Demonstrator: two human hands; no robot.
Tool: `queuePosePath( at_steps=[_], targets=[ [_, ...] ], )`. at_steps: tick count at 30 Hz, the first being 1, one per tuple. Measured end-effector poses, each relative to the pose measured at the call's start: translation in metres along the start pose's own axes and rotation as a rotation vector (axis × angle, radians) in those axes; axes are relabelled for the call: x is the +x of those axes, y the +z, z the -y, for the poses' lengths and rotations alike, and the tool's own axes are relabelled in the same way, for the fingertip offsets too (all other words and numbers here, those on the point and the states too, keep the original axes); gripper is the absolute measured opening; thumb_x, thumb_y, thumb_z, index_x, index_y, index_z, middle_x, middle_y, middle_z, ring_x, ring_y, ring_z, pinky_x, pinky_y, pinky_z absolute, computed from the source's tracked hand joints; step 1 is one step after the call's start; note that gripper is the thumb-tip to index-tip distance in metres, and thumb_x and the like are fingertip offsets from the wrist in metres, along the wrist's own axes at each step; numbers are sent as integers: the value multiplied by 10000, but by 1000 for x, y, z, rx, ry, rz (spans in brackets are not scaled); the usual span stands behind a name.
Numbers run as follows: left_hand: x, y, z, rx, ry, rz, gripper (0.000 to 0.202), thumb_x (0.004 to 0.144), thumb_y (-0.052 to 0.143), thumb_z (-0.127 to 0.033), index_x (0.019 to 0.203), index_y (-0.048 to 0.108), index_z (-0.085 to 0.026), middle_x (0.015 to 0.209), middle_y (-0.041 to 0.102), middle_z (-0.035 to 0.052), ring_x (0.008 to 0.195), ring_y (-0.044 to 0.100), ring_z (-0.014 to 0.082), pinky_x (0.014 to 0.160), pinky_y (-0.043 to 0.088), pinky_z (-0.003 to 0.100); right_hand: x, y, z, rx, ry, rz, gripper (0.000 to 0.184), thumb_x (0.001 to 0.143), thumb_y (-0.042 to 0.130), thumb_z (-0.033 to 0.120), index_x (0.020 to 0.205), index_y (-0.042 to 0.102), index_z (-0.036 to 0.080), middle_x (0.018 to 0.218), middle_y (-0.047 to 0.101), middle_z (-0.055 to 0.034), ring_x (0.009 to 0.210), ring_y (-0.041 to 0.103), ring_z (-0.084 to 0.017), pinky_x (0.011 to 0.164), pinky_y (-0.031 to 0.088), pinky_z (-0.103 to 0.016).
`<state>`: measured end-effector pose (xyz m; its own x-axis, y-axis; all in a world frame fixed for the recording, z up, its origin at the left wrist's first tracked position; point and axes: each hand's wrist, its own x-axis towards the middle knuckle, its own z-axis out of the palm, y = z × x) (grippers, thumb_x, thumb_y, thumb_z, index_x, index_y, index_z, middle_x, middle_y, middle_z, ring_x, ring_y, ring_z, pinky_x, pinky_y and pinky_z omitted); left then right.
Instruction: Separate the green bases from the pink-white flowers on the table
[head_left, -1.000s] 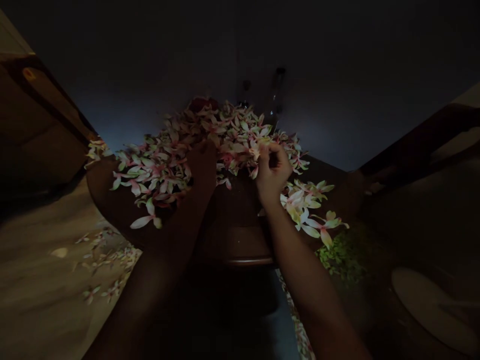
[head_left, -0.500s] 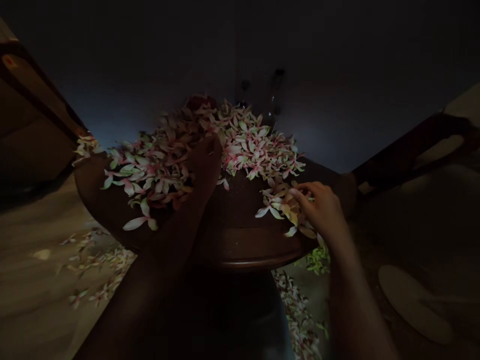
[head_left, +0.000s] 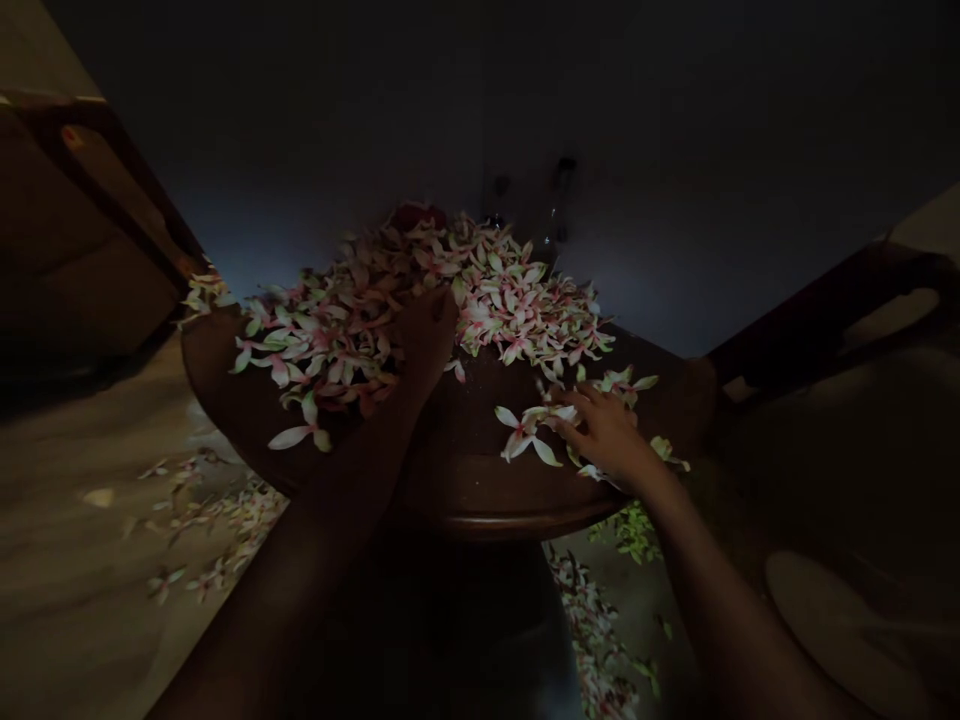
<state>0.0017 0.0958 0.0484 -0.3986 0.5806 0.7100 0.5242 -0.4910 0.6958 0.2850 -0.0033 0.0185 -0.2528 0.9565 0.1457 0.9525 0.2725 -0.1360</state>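
Observation:
A large heap of pink-and-white flowers with green-tipped petals (head_left: 510, 300) covers the back of a dark wooden table (head_left: 442, 480). My left hand (head_left: 429, 325) rests at the near side of this heap, its fingers curled in shadow; whatever they hold is hidden. Over a smaller group of flowers (head_left: 525, 440) at the table's right front, my right hand (head_left: 604, 432) lies palm down with fingers spread, touching them. One loose flower (head_left: 304, 432) sits apart at the front left of the heap.
Two dark-capped bottles stand behind the heap, the nearer a clear bottle (head_left: 553, 215). Wooden chairs flank the table, with one chair arm (head_left: 862, 300) at the right. More flowers (head_left: 232, 520) and green pieces (head_left: 637, 530) lie below the table's edge. The room is dim.
My right hand has shifted left and slightly down, and its pinched fingers have spread over the flowers. My left hand stays at the heap. The camera view has shifted a little.

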Motion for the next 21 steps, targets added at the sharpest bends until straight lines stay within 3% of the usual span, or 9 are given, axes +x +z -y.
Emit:
queuePosePath(
  at_steps=[4,9,12,15,18,21],
  targets=[
    [0,1,2,-2,-7,-4,261,881,551,-342,850,743,-166,713,712,32,684,655,165,658,467,246,-8,1,-6,33,-56,-74,401,973,440,501,1277,617,309,1407,542,-109,1230,497,-381,947,438,-580],
    [-1,-1,2,12,1,7,257,885,548,-333,791,731,-179,623,653,15,620,612,154,587,419,242,-24,-3,-14,196,-189,-131,292,990,461,393,1130,656,226,1151,671,-99,1085,607,-258,982,436,-445],
    [-1,-1,1,-3,-3,4,264,895,547,-356,802,721,-180,597,623,10,606,597,154,575,411,243,-52,-8,-24,223,-180,-178,248,986,484,364,1104,658,232,1085,702,-74,1021,641,-237,989,431,-428],
    [-1,-1,0,-20,-3,0,265,901,546,-359,791,710,-183,590,599,1,597,581,146,578,406,241,-99,-4,-46,192,-97,-290,232,964,521,384,1062,668,234,1056,721,-72,1010,660,-239,1028,424,-434],
    [-1,-1,-2,-21,-12,13,251,894,557,-337,759,701,-181,574,573,-8,581,555,133,573,389,237,-160,25,-74,198,118,-400,279,921,560,450,1041,676,227,1064,728,-97,996,677,-260,980,488,-437],
    [-1,-1,-2,-15,-45,22,221,875,569,-316,774,710,-179,552,549,-19,555,525,125,551,363,236,-224,83,-90,188,338,-386,369,862,523,528,946,703,217,987,750,-130,923,707,-314,860,560,-485]
  ],
)
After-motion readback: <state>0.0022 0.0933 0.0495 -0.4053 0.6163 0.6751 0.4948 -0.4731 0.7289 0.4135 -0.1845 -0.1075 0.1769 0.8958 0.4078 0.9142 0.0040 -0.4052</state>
